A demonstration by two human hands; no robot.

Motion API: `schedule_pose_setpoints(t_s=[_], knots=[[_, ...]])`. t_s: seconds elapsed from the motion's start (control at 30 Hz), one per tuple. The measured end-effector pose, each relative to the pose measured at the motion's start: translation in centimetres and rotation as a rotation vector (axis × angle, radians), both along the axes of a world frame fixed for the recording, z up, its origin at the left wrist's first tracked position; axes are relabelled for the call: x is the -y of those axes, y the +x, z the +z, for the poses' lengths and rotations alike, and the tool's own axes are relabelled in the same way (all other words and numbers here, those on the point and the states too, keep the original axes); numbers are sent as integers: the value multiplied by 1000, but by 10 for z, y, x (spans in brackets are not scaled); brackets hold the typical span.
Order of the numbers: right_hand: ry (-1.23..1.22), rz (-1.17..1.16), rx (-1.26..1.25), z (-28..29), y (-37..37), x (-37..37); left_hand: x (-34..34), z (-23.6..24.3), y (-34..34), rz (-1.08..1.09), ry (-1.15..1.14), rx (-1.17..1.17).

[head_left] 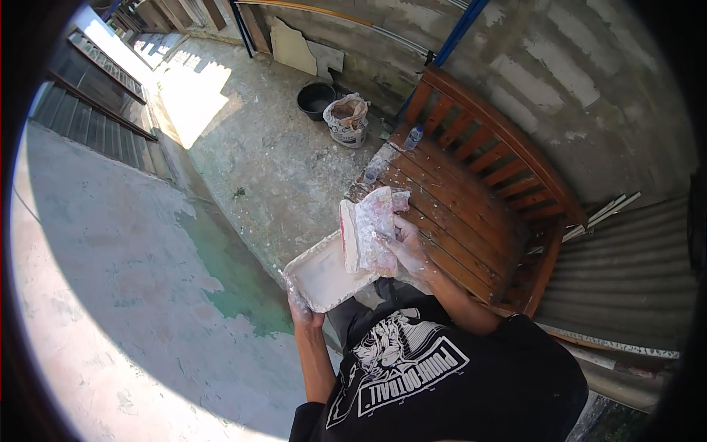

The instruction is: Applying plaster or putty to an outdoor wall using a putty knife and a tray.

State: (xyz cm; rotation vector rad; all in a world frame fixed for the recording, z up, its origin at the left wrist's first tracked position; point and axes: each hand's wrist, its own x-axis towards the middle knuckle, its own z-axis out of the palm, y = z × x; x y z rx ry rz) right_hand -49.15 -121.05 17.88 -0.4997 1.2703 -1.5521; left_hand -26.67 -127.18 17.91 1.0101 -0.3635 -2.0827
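Note:
My left hand (300,300) is closed on the near left edge of a shallow rectangular tray (340,297), whose inside is coated with white paste. Above the tray's right side, my right hand (403,247) grips a plaster-caked spreader (377,225), a wide flat piece with pinkish-red patches and ragged edges. A thick band of white paste runs along its left edge. The spreader covers part of the tray, so I cannot tell whether the two touch. White smears mark both hands.
To the right stands a brown wooden bench (456,221) holding a water bottle (414,138) and a clear cup (370,175). Beyond are an open sack (347,132) and a black basin (317,101) on the concrete floor. A patchy plastered wall (132,280) rises on my left.

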Motion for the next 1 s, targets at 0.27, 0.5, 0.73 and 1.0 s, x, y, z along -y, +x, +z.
schedule_pose_setpoints(t_s=[0.27, 0.5, 0.73, 1.0], knots=[[77, -141, 57, -19, -18, 37, 77, -7, -28, -192, 67, -29], [102, -122, -72, -30, 4, 118, 172, -22, -5, -248, 75, 30], [158, -300, -18, -15, 32, 194, 281, -24, -4, -385, 89, 76], [165, -525, 102, -7, 21, 222, 346, -27, -51, -592, 133, 125]])
